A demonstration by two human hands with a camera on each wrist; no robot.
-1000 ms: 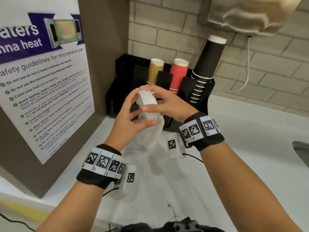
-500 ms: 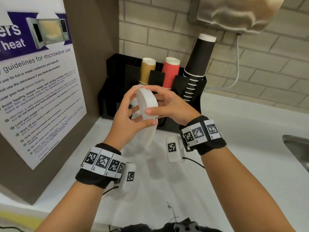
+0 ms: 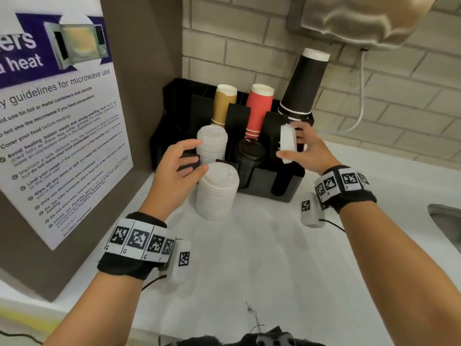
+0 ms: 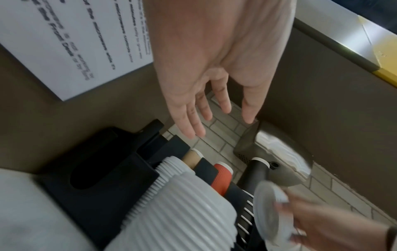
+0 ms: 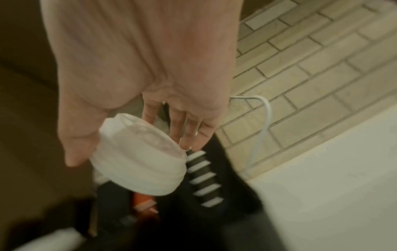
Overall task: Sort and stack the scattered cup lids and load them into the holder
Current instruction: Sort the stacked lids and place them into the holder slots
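Observation:
My right hand (image 3: 290, 141) pinches a short stack of white lids (image 3: 287, 143) on edge, just above the right end of the black holder (image 3: 264, 181); the right wrist view shows the same lids (image 5: 139, 163) between thumb and fingers. The left hand (image 3: 200, 156) is open and holds nothing, fingers spread (image 4: 221, 125) beside a tall white lid stack (image 3: 212, 143) in the holder's left slot. Another tall white stack (image 3: 217, 193) stands on the counter in front of it. Black lids (image 3: 249, 158) fill the middle slot.
Tan (image 3: 224, 103), red (image 3: 259, 108) and black cups (image 3: 304, 83) stand upturned in the holder's back row. A brown panel with a poster (image 3: 57, 121) walls the left. A sink edge (image 3: 444, 221) lies far right; a metal dispenser (image 3: 361, 18) hangs above.
Both hands held the short lid stack together before the holder. Now the left hand has let go and opened, and the right hand has carried the lids to the right.

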